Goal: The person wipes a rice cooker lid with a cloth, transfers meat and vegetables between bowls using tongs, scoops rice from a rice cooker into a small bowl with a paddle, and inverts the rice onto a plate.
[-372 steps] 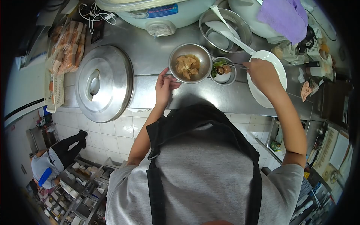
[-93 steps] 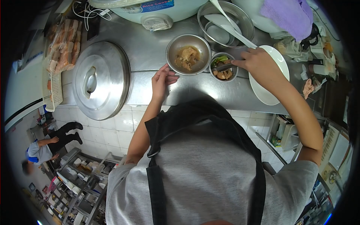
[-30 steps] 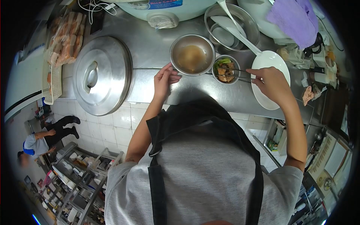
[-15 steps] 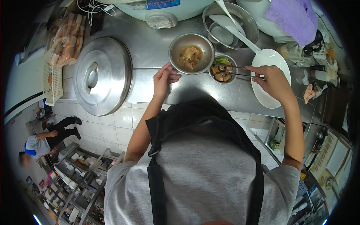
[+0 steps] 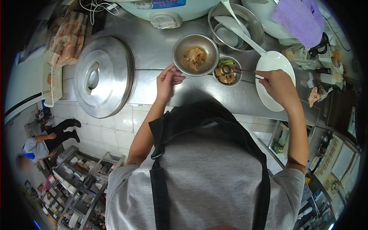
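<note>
My right hand (image 5: 276,85) pinches the ends of metal tongs (image 5: 248,72), whose tips reach into a small steel bowl (image 5: 227,83) holding brown chunks (image 5: 226,76) and green vegetable (image 5: 226,62). Left of it, nearly touching, stands a larger steel bowl (image 5: 178,63) with pale brown food (image 5: 196,56) in some liquid. My left hand (image 5: 165,80) rests at the lower left of that bowl, fingers slightly apart, holding nothing; the fingertips are near its rim. Below my right hand lies a white oval plate (image 5: 270,99).
A large round metal lid (image 5: 111,76) lies at the left, near a basket (image 5: 56,86) and bagged food (image 5: 71,42). Behind are a rice cooker (image 5: 134,13), a steel basin (image 5: 258,28) with white ladles (image 5: 245,36), and a purple cloth (image 5: 301,21). A person (image 5: 40,145) is at far left.
Earlier the tongs moved food between the area of the two bowls; the small bowl now holds more brown chunks than at first. Since half a second ago, my right hand has shifted slightly down.
</note>
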{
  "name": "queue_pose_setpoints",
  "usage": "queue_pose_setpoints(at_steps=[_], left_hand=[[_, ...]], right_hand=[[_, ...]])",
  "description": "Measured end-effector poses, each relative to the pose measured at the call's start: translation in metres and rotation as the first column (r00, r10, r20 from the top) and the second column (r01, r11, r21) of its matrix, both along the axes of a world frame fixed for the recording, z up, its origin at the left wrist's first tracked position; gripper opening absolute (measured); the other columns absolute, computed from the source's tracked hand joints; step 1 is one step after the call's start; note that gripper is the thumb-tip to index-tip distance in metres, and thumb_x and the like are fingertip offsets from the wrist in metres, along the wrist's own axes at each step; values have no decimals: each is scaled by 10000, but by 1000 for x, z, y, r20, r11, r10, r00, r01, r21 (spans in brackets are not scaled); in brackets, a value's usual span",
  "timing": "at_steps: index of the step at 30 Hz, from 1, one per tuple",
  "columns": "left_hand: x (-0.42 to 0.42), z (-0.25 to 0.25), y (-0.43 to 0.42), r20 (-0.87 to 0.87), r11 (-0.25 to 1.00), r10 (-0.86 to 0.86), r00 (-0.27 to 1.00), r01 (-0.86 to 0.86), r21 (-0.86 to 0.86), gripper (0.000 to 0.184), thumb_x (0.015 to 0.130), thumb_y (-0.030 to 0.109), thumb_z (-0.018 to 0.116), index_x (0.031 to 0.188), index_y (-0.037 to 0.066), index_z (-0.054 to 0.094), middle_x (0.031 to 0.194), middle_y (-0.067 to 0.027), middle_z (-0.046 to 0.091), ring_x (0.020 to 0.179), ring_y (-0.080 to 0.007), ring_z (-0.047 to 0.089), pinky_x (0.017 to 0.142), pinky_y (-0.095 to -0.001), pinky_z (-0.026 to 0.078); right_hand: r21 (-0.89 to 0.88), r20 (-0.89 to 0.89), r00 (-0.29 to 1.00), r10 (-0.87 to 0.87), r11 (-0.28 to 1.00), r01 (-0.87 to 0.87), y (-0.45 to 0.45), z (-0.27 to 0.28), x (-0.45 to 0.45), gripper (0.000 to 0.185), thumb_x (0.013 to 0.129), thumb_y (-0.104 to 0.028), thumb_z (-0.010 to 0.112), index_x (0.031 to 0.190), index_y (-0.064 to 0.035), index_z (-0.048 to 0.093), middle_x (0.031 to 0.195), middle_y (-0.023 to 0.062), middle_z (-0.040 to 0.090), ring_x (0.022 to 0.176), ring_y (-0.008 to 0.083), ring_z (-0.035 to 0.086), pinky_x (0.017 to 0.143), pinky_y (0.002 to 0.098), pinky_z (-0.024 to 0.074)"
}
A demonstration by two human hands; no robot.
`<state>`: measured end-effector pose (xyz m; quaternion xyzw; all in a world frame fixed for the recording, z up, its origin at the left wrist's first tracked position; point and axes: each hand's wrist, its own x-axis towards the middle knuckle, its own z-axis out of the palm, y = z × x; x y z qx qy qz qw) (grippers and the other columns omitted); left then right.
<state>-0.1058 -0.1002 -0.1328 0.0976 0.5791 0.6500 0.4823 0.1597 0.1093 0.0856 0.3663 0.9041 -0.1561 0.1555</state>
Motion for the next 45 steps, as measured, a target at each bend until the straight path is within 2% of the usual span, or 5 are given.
queue_pose_setpoints(at_steps=[17, 29, 35, 39, 45], left_hand=[[0, 1, 0, 8, 1000, -1, 1000, 1, 10, 376, 989, 192, 537, 1319, 12, 561, 919, -81, 667, 772, -190, 707, 667, -277, 588], [1, 1, -1, 3, 1000, 3, 1000, -3, -4, 407, 987, 221, 541, 1329, 1, 544, 917, -97, 657, 776, -201, 703, 698, -296, 595], [3, 3, 0, 5, 1000, 8, 1000, -8, -16, 402, 991, 213, 530, 1331, -1, 542, 922, -95, 656, 779, -204, 704, 700, -296, 596], [2, 0, -1, -1, 1000, -4, 1000, 4, -6, 404, 999, 215, 515, 1340, 0, 531, 938, -98, 652, 794, -209, 704, 707, -301, 597], [1, 1, 0, -26, 1000, -21, 999, 21, -8, 407, 999, 215, 516, 1344, -1, 521, 932, -98, 655, 784, -207, 704, 701, -301, 596]], right_hand=[[-64, -252, 968, 10, 998, -27, -7, 4, -41, 295, 848, -129, 637, 1132, -91, 706, 846, 153, 704, 848, 336, 667, 803, 439, 514], [-116, -94, 988, 122, 984, -133, -25, -43, -98, 285, 849, -174, 619, 1099, -80, 720, 1014, 180, 698, 996, 347, 648, 909, 458, 496], [-422, -129, 987, -98, 906, 35, 0, -20, -64, 307, 889, -170, 588, 1144, -43, 703, 766, 106, 700, 702, 232, 654, 687, 346, 509], [-700, -26, 886, -463, 641, 315, 23, -18, -5, 318, 923, -180, 595, 1205, -61, 683, 663, -18, 618, 505, 22, 391, 446, 206, 314], [-771, 117, 812, -572, 463, 437, 33, -47, 51, 317, 929, -190, 590, 1198, -44, 676, 671, -21, 599, 465, 29, 362, 398, 202, 278]])
